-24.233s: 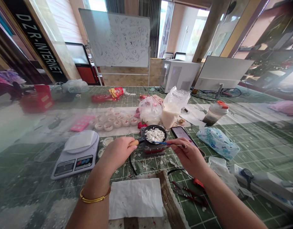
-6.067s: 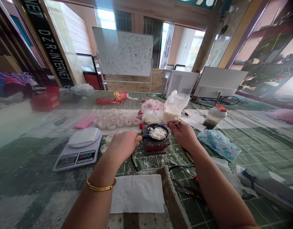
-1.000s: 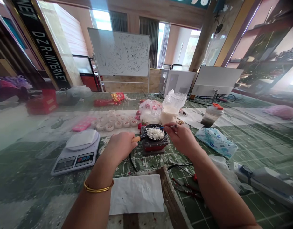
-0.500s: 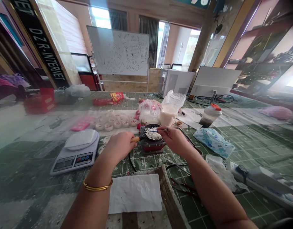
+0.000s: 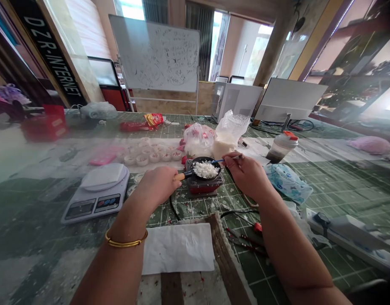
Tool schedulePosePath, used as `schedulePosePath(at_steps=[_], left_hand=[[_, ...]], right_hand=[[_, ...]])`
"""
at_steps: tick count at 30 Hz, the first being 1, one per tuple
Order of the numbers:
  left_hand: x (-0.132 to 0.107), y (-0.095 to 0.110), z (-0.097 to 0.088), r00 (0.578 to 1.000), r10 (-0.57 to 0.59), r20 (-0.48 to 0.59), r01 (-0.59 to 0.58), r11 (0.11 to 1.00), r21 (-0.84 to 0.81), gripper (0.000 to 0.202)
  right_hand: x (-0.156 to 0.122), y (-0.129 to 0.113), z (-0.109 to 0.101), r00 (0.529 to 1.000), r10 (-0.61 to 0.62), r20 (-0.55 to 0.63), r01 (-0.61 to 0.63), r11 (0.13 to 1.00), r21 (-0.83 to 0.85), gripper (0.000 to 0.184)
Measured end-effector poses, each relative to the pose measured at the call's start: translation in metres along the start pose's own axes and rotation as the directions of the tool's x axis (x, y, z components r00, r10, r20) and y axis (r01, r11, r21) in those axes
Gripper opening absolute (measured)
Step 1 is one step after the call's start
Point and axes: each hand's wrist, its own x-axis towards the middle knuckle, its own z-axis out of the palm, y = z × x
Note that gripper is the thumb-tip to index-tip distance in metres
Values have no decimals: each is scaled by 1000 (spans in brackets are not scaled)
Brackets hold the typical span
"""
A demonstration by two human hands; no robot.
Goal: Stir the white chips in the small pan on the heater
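Observation:
A tiny black pan (image 5: 205, 169) full of white crumbly bits sits on a small red stove (image 5: 203, 187). My left hand (image 5: 156, 186) is closed round the pan's wooden handle (image 5: 179, 176). My right hand (image 5: 247, 174) pinches a thin blue-tipped stick (image 5: 227, 159), whose tip reaches the pan's right rim. A gold bangle (image 5: 125, 242) circles my left wrist.
A white kitchen scale (image 5: 98, 194) stands at left, small filled cups (image 5: 152, 155) and plastic bags (image 5: 225, 137) behind the stove. A wet-wipe pack (image 5: 287, 182) and shaker bottle (image 5: 281, 146) lie right. White paper (image 5: 178, 248) and red-handled pliers (image 5: 245, 240) are near me.
My right hand has drawn back to the right, taking the stick's tip from the pan's middle to its rim. The left hand keeps its hold on the handle.

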Motion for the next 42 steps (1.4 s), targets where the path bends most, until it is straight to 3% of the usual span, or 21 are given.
schedulePosePath(at_steps=[4,9,14,19,24,29,34,38,42], left_hand=[[0,0,0,1000,4,1,-4,1000,1,21],[-1,0,-1,1000,-10,13,10,1000,30,22],[-1,0,-2,1000,9,9,-9,1000,17,21],[0,0,-3,1000,-4,21,4,1000,25,20],[0,2,-5,999,-20,32,20,1000,14,21],[0,2,-3,1000,-5,18,4,999,32,24],[1,0,-2,1000,5,19,-5,1000,11,20],[1,-2,-2,1000,3,10,-4,1000,13,22],[0,-1,-1,1000,-9,12,9,1000,19,21]], right_hand=[[-1,1,-3,992,-13,125,14,1000,-5,32],[-5,-2,-10,1000,17,11,-17,999,-32,34],[-5,-5,-8,995,-14,98,16,999,-27,33],[-6,-4,-12,999,34,28,-35,999,12,35],[-6,-5,-12,993,12,113,-12,1000,5,34],[-6,-3,-17,999,48,24,-48,999,6,35],[-4,-2,-14,996,16,86,-15,1000,-10,32],[-4,0,-16,999,44,28,-43,999,-18,35],[-2,4,-15,997,33,64,-32,999,-15,35]])
